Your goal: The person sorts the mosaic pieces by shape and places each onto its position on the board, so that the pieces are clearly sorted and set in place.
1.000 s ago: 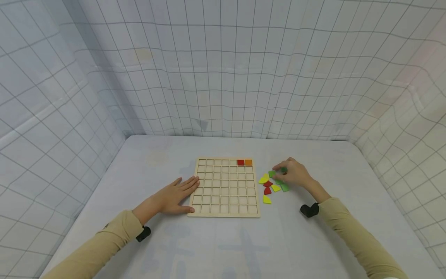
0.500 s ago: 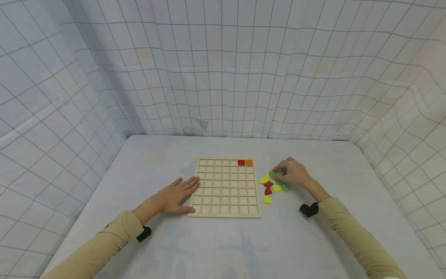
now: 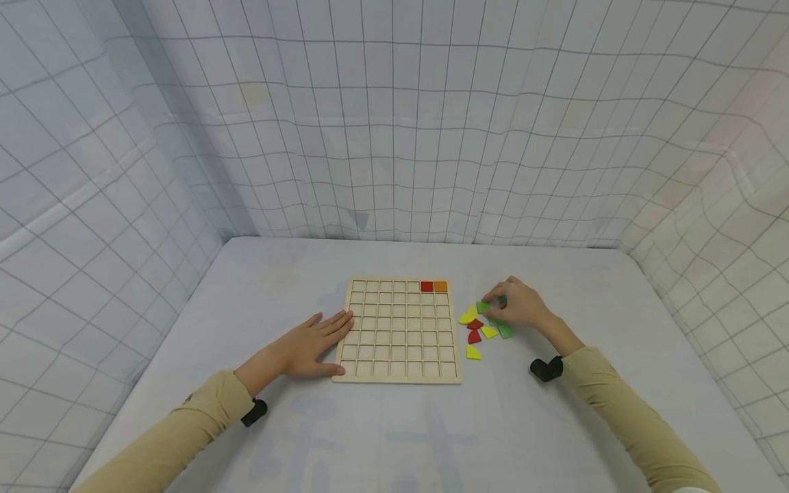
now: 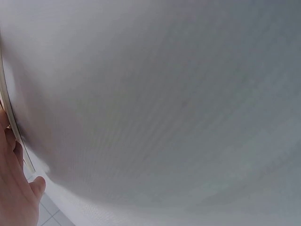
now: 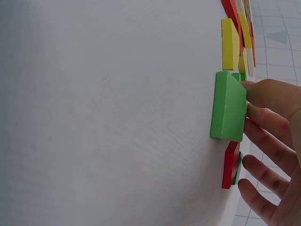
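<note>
A pale wooden grid board (image 3: 397, 378) lies on the white cloth, with a red tile (image 3: 427, 286) and an orange tile (image 3: 440, 286) in its far right corner cells. My left hand (image 3: 307, 349) rests with spread fingers on the board's left rim. At the right, my right hand (image 3: 520, 305) bends over a loose pile. Its thumb and forefinger tips stand right at a green piece (image 3: 482, 308); I cannot tell whether they pinch it. In the right wrist view, a thick green piece (image 5: 228, 106) stands before the fingers, and a red piece (image 5: 229, 165) lies beside it.
Yellow fan-shaped pieces (image 3: 489, 332) and red ones (image 3: 474, 336) lie between the board and my right hand. One yellow piece (image 3: 472, 352) sits apart, nearer me. A grid-patterned curtain (image 3: 401, 137) closes off the back and sides of the table.
</note>
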`<state>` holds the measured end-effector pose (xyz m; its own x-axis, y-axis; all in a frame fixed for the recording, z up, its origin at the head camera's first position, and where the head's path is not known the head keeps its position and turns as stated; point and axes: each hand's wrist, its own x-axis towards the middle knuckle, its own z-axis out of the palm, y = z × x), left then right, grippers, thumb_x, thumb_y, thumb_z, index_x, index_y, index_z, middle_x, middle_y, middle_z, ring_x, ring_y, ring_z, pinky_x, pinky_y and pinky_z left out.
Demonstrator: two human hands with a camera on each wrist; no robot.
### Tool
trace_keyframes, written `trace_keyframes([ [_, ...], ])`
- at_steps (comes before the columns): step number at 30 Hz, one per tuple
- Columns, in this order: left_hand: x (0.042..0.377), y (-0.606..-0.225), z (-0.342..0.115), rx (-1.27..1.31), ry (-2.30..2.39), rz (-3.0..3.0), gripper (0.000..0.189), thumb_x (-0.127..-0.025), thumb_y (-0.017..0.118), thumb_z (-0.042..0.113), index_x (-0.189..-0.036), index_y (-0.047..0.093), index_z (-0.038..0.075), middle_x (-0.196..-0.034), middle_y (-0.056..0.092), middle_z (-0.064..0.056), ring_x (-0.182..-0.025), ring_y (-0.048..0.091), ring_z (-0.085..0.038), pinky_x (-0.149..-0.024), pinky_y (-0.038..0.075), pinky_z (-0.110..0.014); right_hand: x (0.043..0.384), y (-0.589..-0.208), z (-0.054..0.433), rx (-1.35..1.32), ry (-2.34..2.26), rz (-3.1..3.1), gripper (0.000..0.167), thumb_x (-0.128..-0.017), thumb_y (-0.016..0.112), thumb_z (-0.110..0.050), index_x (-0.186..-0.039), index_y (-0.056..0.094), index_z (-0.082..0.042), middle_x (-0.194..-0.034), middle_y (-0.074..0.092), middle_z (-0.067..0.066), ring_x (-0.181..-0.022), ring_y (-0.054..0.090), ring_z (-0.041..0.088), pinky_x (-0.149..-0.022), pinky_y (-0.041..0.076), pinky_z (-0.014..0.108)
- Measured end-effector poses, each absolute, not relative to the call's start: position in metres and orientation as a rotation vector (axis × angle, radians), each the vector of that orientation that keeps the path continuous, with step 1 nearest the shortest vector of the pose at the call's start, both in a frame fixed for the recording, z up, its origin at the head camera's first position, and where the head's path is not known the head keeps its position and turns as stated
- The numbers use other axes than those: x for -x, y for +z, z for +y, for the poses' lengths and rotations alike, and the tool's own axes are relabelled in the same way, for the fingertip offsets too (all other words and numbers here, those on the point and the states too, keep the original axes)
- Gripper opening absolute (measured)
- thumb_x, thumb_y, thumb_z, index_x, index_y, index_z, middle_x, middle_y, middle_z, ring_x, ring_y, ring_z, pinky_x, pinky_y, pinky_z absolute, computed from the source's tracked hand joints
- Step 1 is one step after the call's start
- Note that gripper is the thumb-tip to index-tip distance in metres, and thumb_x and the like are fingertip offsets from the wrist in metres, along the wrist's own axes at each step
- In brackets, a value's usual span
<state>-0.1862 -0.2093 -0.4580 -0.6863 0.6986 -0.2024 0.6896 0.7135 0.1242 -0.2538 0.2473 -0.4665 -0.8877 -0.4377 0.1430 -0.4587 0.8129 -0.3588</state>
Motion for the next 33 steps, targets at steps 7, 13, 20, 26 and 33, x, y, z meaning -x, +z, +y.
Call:
trace_keyframes([
  [7, 0.184, -0.456, -0.209, -1.111, 0.08, 2.688, 0.091, -0.091, 0.047, 0.064, -0.154, 0.018, 0.005, -0.162, 0.013, -0.012, -0.149, 0.015, -0.029, -0.117, 0.016, -0.059, 0.252, -0.46, 0.243, -0.639, 0.6, -3.013, 0.029, -0.077, 0.078, -0.031, -0.099, 0.077, -0.011, -0.094, 0.068, 0.004, -0.08, 0.048, 0.017, -0.061, 0.039, 0.026],
  [13, 0.183, -0.454, -0.209, -1.12, 0.08, 2.687, 0.091, -0.091, 0.048, 0.063, -0.154, 0.018, 0.004, -0.162, 0.013, -0.013, -0.149, 0.015, -0.03, -0.116, 0.017, -0.059, 0.254, -0.457, 0.24, -0.586, 0.561, -3.05, 0.033, -0.078, 0.078, -0.034, -0.102, 0.076, -0.011, -0.095, 0.068, 0.003, -0.081, 0.049, 0.017, -0.062, 0.038, 0.025],
  [20, 0.183, -0.453, -0.208, -1.119, 0.072, 2.685, 0.091, -0.091, 0.047, 0.063, -0.154, 0.018, 0.005, -0.162, 0.012, -0.013, -0.149, 0.015, -0.03, -0.117, 0.016, -0.058, 0.257, -0.453, 0.237, -0.601, 0.573, -3.009, 0.031, -0.078, 0.078, -0.032, -0.102, 0.076, -0.011, -0.093, 0.068, 0.004, -0.079, 0.049, 0.016, -0.057, 0.038, 0.024],
  [26, 0.183, -0.452, -0.208, -1.12, 0.057, 2.686, 0.09, -0.091, 0.047, 0.063, -0.154, 0.018, 0.004, -0.162, 0.013, -0.013, -0.149, 0.016, -0.029, -0.117, 0.017, -0.058, 0.257, -0.451, 0.231, -0.645, 0.584, -2.948, 0.03, -0.078, 0.079, -0.032, -0.1, 0.077, -0.012, -0.094, 0.07, 0.005, -0.083, 0.055, 0.018, -0.059, 0.043, 0.026],
  [33, 0.183, -0.45, -0.208, -1.126, 0.059, 2.681, 0.09, -0.091, 0.048, 0.062, -0.153, 0.018, 0.004, -0.161, 0.014, -0.014, -0.149, 0.016, -0.031, -0.116, 0.017, -0.059, 0.259, -0.451, 0.221, -0.606, 0.611, -2.953, 0.029, -0.079, 0.078, -0.033, -0.101, 0.077, -0.013, -0.094, 0.07, 0.004, -0.083, 0.056, 0.018, -0.063, 0.045, 0.028],
])
